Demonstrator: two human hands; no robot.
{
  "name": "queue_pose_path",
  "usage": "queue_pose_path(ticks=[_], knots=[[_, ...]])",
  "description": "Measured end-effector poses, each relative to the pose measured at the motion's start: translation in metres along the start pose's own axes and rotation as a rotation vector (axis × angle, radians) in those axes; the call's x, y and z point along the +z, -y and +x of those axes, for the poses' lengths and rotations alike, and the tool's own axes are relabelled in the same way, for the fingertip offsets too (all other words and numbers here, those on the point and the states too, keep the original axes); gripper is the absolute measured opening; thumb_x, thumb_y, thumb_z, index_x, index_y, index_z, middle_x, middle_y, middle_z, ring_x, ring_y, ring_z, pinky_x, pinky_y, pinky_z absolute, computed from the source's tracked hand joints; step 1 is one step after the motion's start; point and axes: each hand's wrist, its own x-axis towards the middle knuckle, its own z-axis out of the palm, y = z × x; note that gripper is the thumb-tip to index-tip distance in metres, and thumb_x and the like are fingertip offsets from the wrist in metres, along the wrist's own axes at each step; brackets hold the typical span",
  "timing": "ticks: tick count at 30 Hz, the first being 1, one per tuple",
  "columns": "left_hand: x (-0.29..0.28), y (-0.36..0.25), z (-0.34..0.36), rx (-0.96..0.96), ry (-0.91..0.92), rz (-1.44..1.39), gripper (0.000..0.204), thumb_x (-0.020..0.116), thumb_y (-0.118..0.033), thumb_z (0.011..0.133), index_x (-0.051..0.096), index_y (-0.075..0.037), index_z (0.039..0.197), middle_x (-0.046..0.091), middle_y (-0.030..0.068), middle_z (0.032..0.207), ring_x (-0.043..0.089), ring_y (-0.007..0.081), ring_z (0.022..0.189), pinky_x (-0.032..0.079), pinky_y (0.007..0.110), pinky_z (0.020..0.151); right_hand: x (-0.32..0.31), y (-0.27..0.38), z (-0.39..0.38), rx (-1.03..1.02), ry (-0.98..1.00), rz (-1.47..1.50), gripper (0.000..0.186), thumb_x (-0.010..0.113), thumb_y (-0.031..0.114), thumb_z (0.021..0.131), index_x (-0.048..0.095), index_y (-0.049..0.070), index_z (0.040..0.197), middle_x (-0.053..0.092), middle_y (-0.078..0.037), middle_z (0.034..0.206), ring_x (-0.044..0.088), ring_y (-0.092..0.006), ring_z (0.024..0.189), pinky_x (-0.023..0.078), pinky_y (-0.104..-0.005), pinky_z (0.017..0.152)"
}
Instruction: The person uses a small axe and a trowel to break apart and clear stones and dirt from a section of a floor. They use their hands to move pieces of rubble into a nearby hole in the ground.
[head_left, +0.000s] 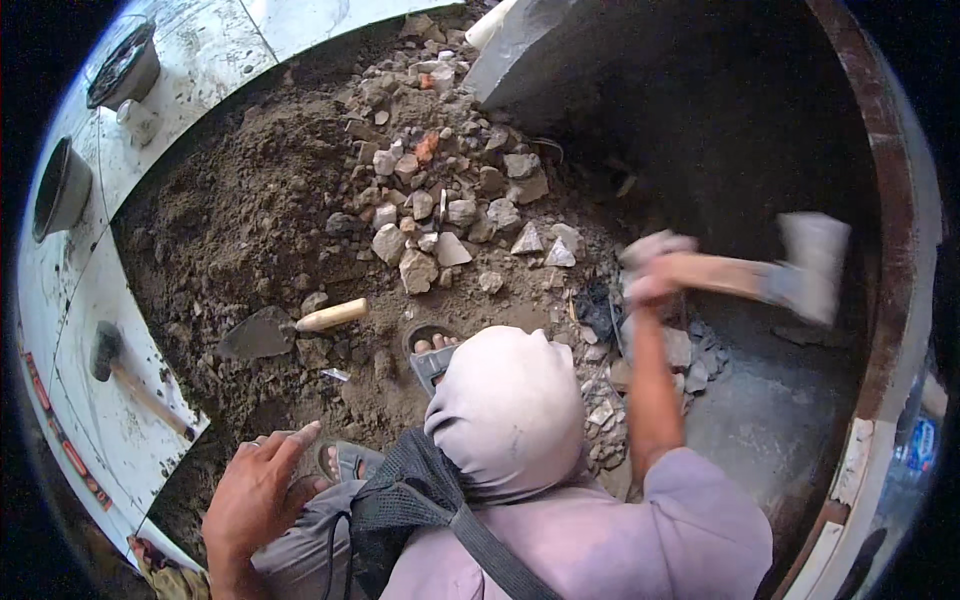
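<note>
Beside the broken stones (463,212), right hand (657,265): wrapped round a wooden handle, your fingers closed, their exact placing lost to blur.
Hammer (730,275): gripped near the handle's end, its head out to the right above the grey floor (765,415); a firm wrist and a square face should serve you best.
Left hand (258,487): half open at lower left, holding nothing that shows, sensibly well apart from the hammer.
Sandalled foot (432,350): toes bare near loose stone, so chips call for care.
Trowel (262,335): flat on the soil, clear of your swing.
Hard to read: the hammer's smeared head, the deep shadow beyond it, and whatever ground the pale cloth shape (510,405) at centre covers.
</note>
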Motion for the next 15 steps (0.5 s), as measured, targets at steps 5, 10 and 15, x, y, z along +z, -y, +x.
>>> queue_pose_path(ticks=[5, 10, 15], knots=[[-0.005, 0.0, -0.006, 0.031, -0.043, 0.0, 0.065, 0.072, -0.019, 0.073, 0.045, -0.011, 0.131, 0.058, 0.0151, 0.113, 0.054, 0.0362, 0.102, 0.044, 0.042, 0.087, -0.016, -0.114, -0.16, 0.938, 0.069, -0.044, 0.019, 0.048, 0.025, 0.083, 0.055, 0.007, 0.085, 0.053, -0.005, 0.084, 0.052, -0.0154, 0.07, 0.043, -0.0338, 0.062], [-0.002, 0.005, -0.006, 0.056, -0.05, 0.019, 0.059, 0.067, -0.026, 0.079, 0.044, -0.011, 0.132, 0.058, 0.0147, 0.108, 0.056, 0.0352, 0.097, 0.044, 0.042, 0.085, -0.02, -0.107, -0.182, 1.064, 0.536, -0.183, 0.013, 0.056, 0.015, 0.076, 0.058, 0.007, 0.066, 0.051, -0.002, 0.061, 0.051, -0.0124, 0.053, 0.041, -0.0314, 0.049], [0.001, 0.004, -0.002, -0.032, -0.01, -0.018, 0.067, 0.071, -0.026, 0.075, 0.043, -0.013, 0.134, 0.057, 0.0157, 0.113, 0.054, 0.0368, 0.101, 0.043, 0.043, 0.09, 0.031, -0.065, -0.123, 0.679, 0.395, -0.014, 0.013, 0.062, 0.017, 0.075, 0.057, 0.005, 0.069, 0.055, -0.003, 0.064, 0.052, -0.0149, 0.054, 0.042, -0.0329, 0.05]])
